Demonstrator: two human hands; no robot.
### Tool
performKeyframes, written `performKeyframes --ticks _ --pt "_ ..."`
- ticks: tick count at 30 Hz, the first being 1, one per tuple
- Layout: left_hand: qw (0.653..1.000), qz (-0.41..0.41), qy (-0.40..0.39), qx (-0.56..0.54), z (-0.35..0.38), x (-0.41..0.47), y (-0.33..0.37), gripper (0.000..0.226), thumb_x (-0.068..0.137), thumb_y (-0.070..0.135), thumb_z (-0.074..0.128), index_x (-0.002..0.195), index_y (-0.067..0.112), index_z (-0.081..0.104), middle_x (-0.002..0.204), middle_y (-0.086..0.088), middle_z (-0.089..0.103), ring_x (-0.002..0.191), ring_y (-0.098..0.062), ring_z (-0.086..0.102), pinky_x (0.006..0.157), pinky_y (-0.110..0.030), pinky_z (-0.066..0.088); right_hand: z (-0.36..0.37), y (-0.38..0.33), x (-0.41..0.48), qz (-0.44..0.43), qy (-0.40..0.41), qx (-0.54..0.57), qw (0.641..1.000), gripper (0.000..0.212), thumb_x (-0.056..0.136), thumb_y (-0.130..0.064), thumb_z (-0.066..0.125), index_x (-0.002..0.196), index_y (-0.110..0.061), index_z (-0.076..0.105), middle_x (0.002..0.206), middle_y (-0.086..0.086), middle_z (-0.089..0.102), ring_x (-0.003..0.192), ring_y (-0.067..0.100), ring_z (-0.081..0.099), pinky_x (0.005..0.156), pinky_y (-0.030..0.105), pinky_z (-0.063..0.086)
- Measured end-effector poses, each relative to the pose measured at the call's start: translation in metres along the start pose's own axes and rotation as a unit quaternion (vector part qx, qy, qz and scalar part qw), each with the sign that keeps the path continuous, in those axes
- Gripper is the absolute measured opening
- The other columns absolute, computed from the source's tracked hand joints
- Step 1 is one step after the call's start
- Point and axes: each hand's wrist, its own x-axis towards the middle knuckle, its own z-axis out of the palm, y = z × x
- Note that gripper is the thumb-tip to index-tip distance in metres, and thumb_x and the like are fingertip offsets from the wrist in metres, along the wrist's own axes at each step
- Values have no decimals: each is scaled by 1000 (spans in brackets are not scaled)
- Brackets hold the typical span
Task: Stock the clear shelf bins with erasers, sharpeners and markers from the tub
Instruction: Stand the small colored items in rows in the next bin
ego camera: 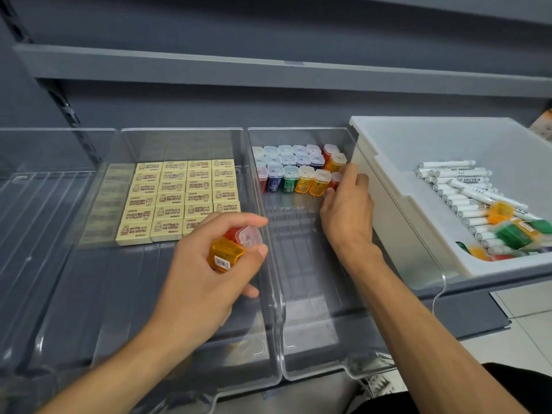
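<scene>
- The clear plastic sharpener bin (298,294) holds rows of translucent capped sharpeners (289,168) standing at its back.
- The right hand (348,204) is inside this bin, at the right end of the front row. Its fingers (352,171) curl on a small red sharpener (336,178) and appear to pinch it; the contact is mostly hidden.
- The left hand (209,264) is over the bin's left wall, fingers grasping an orange translucent sharpener (224,255) and a red clear-capped sharpener (240,236).
- Left of the bin: a clear plastic eraser bin (134,294) with cream rectangular erasers (179,198).
- Right of the bin: a white plastic tub (388,210) with white markers (466,189) and loose sharpeners (513,231).
</scene>
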Motion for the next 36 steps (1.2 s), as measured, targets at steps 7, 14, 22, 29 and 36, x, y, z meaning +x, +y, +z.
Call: performKeyframes --ticks 7,14,22,29,36 --pt "1000 -2 -1 1 0 2 -2 30 83 9 69 94 37 74 92 2 63 70 -19 64 51 -28 57 0 0 3 22 -7 52 998 40 92 -26 61 125 -12 43 120 10 51 102 26 54 77 26 34" --pt "1000 -5 -2 -1 1 1 -5 32 83 9 70 93 39 74 92 2 63 69 -23 65 52 -26 56 9 5 11 10 -4 80 997 53 93 -20 64 138 -16 38 123 8 58 103 25 60 90 36 48" --pt "1000 -7 -3 -3 0 2 -8 30 84 8 70 96 35 74 91 3 62 70 -20 63 52 -31 58 5 11 8 -16 -18 103 994 62 90 -16 64 143 -17 32 116 8 63 100 24 62 85 30 46" --pt "1000 -1 0 15 -1 5 -5 30 86 6 69 102 31 72 95 0 63 66 -17 62 47 -33 57 -18 10 -21 -53 -59 115 990 44 91 -19 60 132 -18 44 120 3 52 100 22 60 92 40 50" --pt "999 17 24 28 -1 4 -1 39 84 5 72 107 36 63 99 11 67 60 -22 64 44 -37 56 -58 -28 -64 -122 -195 356 906 4 93 -17 61 90 -19 61 77 -6 62 70 9 56 66 31 49"
